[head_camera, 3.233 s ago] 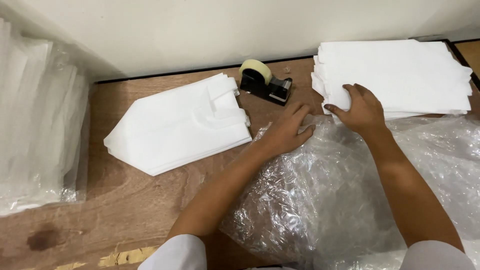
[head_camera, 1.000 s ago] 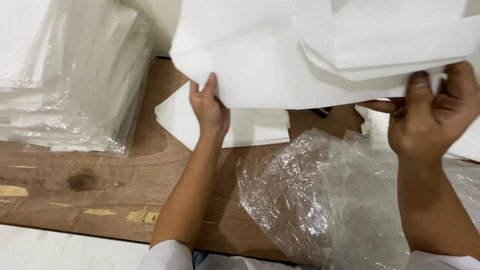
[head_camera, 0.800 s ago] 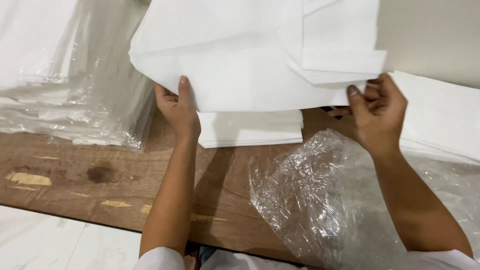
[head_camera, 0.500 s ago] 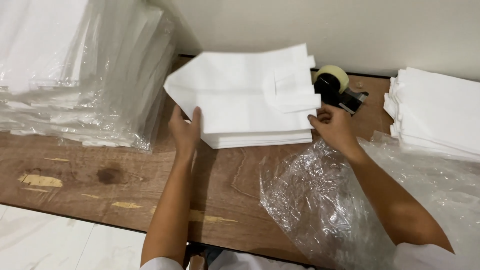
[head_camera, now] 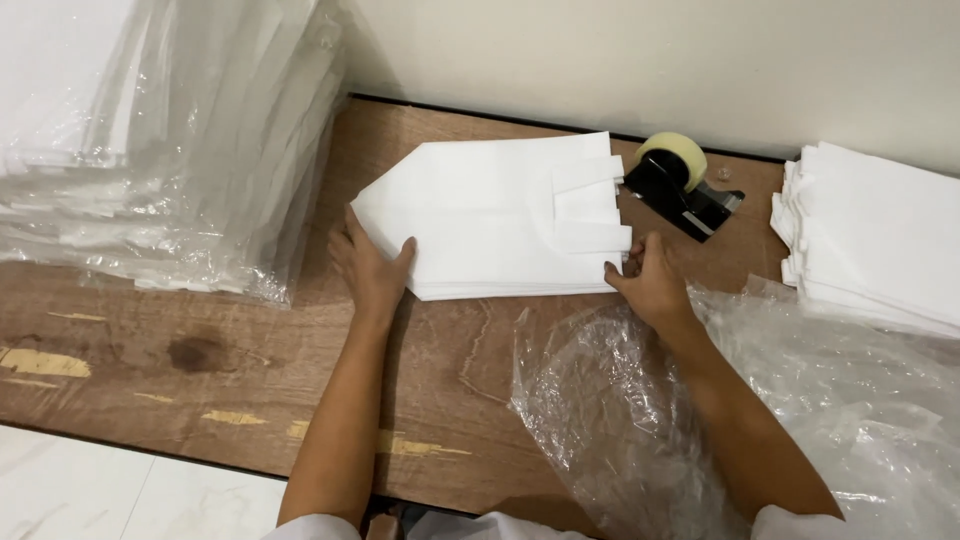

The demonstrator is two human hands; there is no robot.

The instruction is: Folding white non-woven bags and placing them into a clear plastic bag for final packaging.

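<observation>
A stack of flat white bags (head_camera: 490, 215) lies on the wooden table (head_camera: 260, 350), its pointed end toward the left and its folded handles toward the right. My left hand (head_camera: 370, 268) rests against the stack's near left corner, fingers spread, thumb on the top sheet. At the near right corner my right hand (head_camera: 650, 282) touches the stack's edge with bent fingers, just below the handles. Neither hand lifts the stack off the table.
A black tape dispenser (head_camera: 680, 185) with a pale roll stands behind my right hand. Another pile of white bags (head_camera: 880, 240) lies far right. Crumpled clear plastic (head_camera: 700, 400) covers the near right. Plastic-wrapped white bundles (head_camera: 150, 130) are stacked at the left.
The white bags I held up in the air have come down onto the stack on the table. Both hands now sit at the stack's near corners.
</observation>
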